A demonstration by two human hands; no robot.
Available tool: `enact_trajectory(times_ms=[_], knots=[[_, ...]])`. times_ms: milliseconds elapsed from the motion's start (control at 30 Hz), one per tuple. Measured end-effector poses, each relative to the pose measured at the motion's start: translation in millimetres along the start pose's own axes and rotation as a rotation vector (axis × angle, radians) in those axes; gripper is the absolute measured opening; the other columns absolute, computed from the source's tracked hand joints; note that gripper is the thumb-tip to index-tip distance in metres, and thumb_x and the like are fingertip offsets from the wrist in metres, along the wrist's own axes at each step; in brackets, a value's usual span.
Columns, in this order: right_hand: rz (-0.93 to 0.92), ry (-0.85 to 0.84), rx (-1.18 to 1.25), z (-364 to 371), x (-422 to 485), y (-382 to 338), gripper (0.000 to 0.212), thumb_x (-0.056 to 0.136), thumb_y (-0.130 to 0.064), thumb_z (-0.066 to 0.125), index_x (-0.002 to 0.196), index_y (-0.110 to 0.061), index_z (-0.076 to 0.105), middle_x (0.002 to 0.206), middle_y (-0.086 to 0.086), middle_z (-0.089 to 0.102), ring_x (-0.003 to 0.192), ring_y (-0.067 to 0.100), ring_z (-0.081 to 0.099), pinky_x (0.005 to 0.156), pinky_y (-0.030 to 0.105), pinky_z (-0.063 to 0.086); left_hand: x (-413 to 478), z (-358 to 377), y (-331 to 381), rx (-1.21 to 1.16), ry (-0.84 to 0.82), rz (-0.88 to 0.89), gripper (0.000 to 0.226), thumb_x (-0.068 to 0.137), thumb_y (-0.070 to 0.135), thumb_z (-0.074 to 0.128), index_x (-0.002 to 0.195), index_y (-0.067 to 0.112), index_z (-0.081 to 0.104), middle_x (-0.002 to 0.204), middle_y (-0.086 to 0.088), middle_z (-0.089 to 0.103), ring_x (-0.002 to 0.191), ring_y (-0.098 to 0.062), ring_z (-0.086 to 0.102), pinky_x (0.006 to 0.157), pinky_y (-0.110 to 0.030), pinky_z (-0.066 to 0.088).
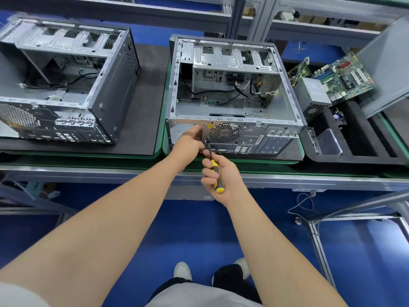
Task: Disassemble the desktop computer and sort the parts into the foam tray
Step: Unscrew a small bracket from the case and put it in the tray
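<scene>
An open desktop case (234, 100) lies on its side on a green-edged mat, its rear panel with a round fan grille (224, 132) facing me. My right hand (223, 176) grips a yellow-and-black screwdriver (215, 173), whose tip touches the rear panel just left of and below the grille. My left hand (188, 145) rests against the rear panel's left part, fingers pinched beside the screwdriver tip. The black foam tray (354, 156) stands to the right, holding a green motherboard (345, 78), a grey power supply (312, 96) and a clear plastic box (327, 142).
A second stripped case (66, 85) lies on a black mat at the left. A grey side panel (385, 67) leans at the far right over the tray. Aluminium frame rails run behind and in front of the bench. Blue floor and my feet are below.
</scene>
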State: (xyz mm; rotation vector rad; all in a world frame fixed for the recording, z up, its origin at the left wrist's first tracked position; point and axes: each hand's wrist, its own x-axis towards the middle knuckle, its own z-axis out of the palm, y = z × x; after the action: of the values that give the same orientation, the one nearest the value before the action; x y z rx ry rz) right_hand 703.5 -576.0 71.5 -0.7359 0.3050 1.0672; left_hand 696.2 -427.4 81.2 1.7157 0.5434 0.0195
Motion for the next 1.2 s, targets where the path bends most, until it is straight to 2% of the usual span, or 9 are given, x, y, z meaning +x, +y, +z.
enact_trajectory(times_ms=[167,300,500,633,767,867,967,1100,1200], knots=[[0.019,-0.051,0.185,1.9,2.8,7.3,0.024,0.112,-0.021,0.042,0.107,-0.008,0.061,0.066,0.0,0.05,0.032,0.006,0.031,0.028,0.017,0.025,-0.5,0.2,-0.6,0.02,-0.008,0.003,0.067,0.086,-0.018,0.045,0.138,0.023,0.056,0.138,-0.003,0.062,0.128,-0.02,0.056,0.11,-0.044,0.047],[-0.149,0.17,-0.267,7.2,2.6,9.5,0.026,0.112,-0.018,0.041,0.117,-0.008,0.065,0.07,0.004,0.056,0.039,0.01,0.034,0.035,0.022,0.03,-0.4,1.6,-2.6,-0.031,0.007,0.017,0.066,0.085,-0.019,0.041,0.13,0.026,0.057,0.133,-0.004,0.064,0.11,-0.013,0.064,0.092,-0.033,0.057],[-0.522,0.68,-1.305,21.6,5.2,17.3,0.021,0.106,-0.021,0.049,0.097,-0.016,0.067,0.084,0.009,0.068,0.067,0.027,0.056,0.05,0.03,0.039,2.7,2.3,-6.3,-0.021,0.007,0.036,0.05,0.088,-0.006,0.051,0.125,0.025,0.061,0.123,-0.004,0.069,0.119,-0.027,0.061,0.105,-0.049,0.05],[-0.635,0.803,-1.538,16.1,9.5,31.3,0.019,0.108,-0.023,0.048,0.112,-0.016,0.065,0.094,0.01,0.069,0.081,0.03,0.056,0.065,0.037,0.039,2.4,4.5,-9.6,-0.019,0.03,0.079,0.026,0.095,0.01,0.064,0.107,0.033,0.063,0.111,0.005,0.072,0.109,-0.018,0.065,0.101,-0.044,0.053],[-0.579,0.664,-1.284,13.1,9.8,24.6,0.023,0.106,-0.028,0.05,0.099,-0.019,0.07,0.081,0.002,0.074,0.077,0.026,0.063,0.061,0.037,0.048,0.7,4.8,-9.5,-0.021,0.042,0.099,0.028,0.094,0.01,0.067,0.121,0.018,0.063,0.112,-0.002,0.072,0.111,-0.023,0.066,0.098,-0.042,0.055],[-0.23,0.41,-0.588,13.3,8.2,7.7,0.027,0.105,-0.027,0.047,0.108,-0.016,0.072,0.064,0.004,0.068,0.046,0.019,0.049,0.044,0.028,0.042,0.2,5.5,-5.7,-0.09,0.033,0.063,0.03,0.094,0.005,0.064,0.122,0.016,0.063,0.113,-0.004,0.072,0.1,-0.024,0.069,0.081,-0.033,0.061],[-0.058,0.142,-0.157,8.1,3.0,-1.6,0.026,0.109,-0.024,0.047,0.116,-0.009,0.066,0.065,0.002,0.052,0.043,0.011,0.04,0.036,0.024,0.035,-0.8,5.7,-4.2,-0.132,0.025,0.04,0.032,0.094,0.0,0.06,0.122,0.014,0.063,0.113,-0.006,0.073,0.082,-0.019,0.07,0.078,-0.029,0.06],[0.075,-0.127,0.188,0.0,0.0,2.7,0.019,0.103,-0.025,0.051,0.103,-0.009,0.062,0.066,-0.002,0.047,0.034,0.006,0.035,0.03,0.016,0.027,-0.6,6.1,-3.1,-0.126,0.044,0.026,0.027,0.09,-0.001,0.057,0.11,0.016,0.064,0.091,0.0,0.068,0.074,-0.013,0.062,0.08,-0.034,0.055],[0.057,-0.113,0.191,0.6,5.1,6.9,0.028,0.112,-0.026,0.041,0.099,-0.01,0.059,0.065,-0.001,0.052,0.032,0.007,0.032,0.029,0.018,0.024,-0.9,4.9,-2.7,-0.129,0.022,0.013,0.04,0.087,-0.004,0.052,0.117,0.019,0.064,0.1,-0.011,0.069,0.078,-0.016,0.061,0.082,-0.031,0.055]])
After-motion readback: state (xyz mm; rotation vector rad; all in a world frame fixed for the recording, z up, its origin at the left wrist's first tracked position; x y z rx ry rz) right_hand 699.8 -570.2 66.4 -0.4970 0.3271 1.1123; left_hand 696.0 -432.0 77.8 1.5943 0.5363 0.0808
